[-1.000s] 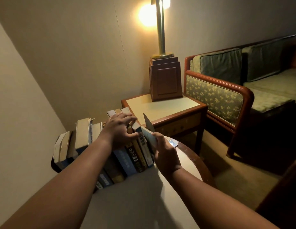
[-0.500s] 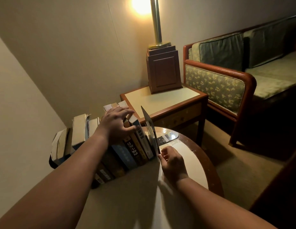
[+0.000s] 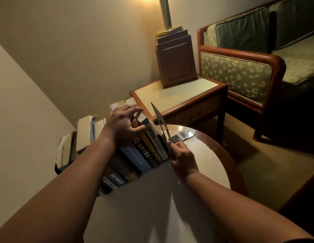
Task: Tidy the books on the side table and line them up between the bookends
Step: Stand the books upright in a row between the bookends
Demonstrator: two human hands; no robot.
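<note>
The left hand lies spread over the tops of the books, fingers curled on the rightmost few, while the right hand pinches the foot of a thin metal bookend standing just right of the row on the round tabletop. To do this well, the person likely needs to press the leaning books upright with the left hand and slide the bookend flush against the last cover. Books left of that hand look uneven and may need squaring afterwards.
</note>
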